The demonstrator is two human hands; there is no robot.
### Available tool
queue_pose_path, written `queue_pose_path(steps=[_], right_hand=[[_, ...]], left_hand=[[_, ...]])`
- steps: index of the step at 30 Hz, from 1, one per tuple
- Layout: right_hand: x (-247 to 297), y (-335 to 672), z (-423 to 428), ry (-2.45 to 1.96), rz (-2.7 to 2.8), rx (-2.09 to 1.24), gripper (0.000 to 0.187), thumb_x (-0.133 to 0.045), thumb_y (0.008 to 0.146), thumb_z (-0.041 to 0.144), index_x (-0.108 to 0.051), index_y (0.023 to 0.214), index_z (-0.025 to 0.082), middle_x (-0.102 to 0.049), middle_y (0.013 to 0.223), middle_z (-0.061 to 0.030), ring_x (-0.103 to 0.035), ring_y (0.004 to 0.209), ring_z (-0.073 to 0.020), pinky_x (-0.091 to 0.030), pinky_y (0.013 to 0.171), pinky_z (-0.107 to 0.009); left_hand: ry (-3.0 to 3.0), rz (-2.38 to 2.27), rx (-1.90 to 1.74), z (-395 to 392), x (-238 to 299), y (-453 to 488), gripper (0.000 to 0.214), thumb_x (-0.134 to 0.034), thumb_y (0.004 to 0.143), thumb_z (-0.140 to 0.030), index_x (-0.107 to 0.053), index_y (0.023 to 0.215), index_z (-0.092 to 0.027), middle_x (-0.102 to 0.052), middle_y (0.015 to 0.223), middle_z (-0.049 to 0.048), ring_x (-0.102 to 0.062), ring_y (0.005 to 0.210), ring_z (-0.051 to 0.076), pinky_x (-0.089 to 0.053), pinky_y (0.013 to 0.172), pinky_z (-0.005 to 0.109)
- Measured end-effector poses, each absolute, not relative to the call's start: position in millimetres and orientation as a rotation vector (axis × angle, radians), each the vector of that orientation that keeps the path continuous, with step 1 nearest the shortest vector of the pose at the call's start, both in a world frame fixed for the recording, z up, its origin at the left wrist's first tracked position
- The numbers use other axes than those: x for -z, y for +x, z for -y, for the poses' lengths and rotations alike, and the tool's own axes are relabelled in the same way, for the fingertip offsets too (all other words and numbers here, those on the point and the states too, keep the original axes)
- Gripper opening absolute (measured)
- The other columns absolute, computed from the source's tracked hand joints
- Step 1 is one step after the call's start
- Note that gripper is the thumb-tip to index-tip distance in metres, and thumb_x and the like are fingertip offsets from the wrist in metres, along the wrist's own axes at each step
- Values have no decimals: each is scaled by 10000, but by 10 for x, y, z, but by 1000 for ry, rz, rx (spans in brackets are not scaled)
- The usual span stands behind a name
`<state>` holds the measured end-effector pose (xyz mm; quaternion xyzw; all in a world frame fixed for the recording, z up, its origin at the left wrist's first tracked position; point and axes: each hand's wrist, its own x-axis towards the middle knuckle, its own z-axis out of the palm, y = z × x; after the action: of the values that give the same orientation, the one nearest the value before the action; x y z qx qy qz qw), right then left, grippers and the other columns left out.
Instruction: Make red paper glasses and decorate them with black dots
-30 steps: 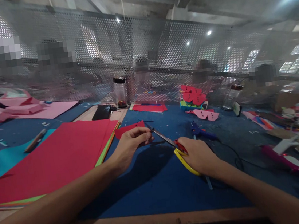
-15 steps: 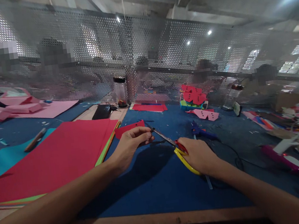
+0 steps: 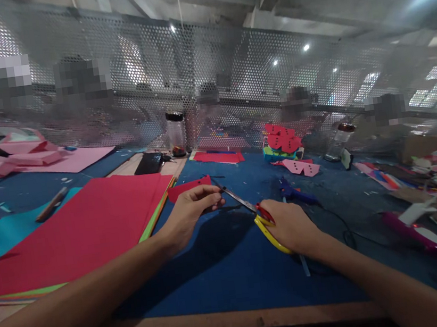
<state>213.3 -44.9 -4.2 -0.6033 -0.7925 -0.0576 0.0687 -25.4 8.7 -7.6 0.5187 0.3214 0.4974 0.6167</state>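
In my right hand [image 3: 294,224] is a pair of scissors [image 3: 241,200] with red and yellow handles, its blades pointing up and left. The fingers of my left hand [image 3: 196,205] are pinched together just by the blade tips; what they hold is too small to make out, though something dark shows at the tips. Behind my left hand lies a red paper piece [image 3: 181,188] with small black dots. Both hands are above the blue table mat [image 3: 234,279] and cast a shadow on it.
Stacked red paper sheets [image 3: 89,223] lie at left. A blue glue gun [image 3: 297,192] with a black cord is beyond my right hand. Red and pink paper cutouts [image 3: 283,139], a jar [image 3: 176,134] and a black phone-like object [image 3: 149,163] are farther back, before a perforated metal screen [image 3: 231,76].
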Motion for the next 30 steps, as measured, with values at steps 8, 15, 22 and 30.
queue_pose_path(steps=[8, 15, 22, 30], right_hand=[[75, 2155, 443, -1759, 2386, 181, 144, -486, 918, 334, -538, 898, 201, -642, 808, -23, -599, 705, -166, -214, 575, -271], [68, 2149, 451, -1757, 2382, 174, 145, -483, 917, 336, -539, 903, 203, -639, 803, -20, -603, 710, -170, -211, 571, -274], [52, 2141, 456, -1760, 2365, 160, 146, -490, 916, 331, -545, 874, 202, -652, 804, -22, -600, 703, -164, -208, 577, -273], [52, 2143, 460, -1787, 2376, 165, 153, -493, 913, 329, -550, 853, 201, -648, 773, -26, -586, 680, -160, -194, 575, -275]], left_hand=[[1192, -735, -1141, -93, 73, -258, 162, -787, 735, -241, -724, 869, -175, -695, 820, 20, -649, 803, 148, -475, 796, 282], [1197, -740, -1143, -85, 76, -257, 140, -774, 750, -242, -721, 864, -181, -696, 815, 18, -643, 794, 140, -471, 768, 264], [1200, -749, -1140, -79, 49, -251, 148, -780, 739, -235, -718, 859, -172, -695, 807, 20, -647, 785, 143, -474, 765, 264], [1205, -741, -1131, -83, 77, -257, 170, -781, 751, -247, -723, 894, -175, -702, 826, 20, -647, 805, 140, -468, 783, 259]])
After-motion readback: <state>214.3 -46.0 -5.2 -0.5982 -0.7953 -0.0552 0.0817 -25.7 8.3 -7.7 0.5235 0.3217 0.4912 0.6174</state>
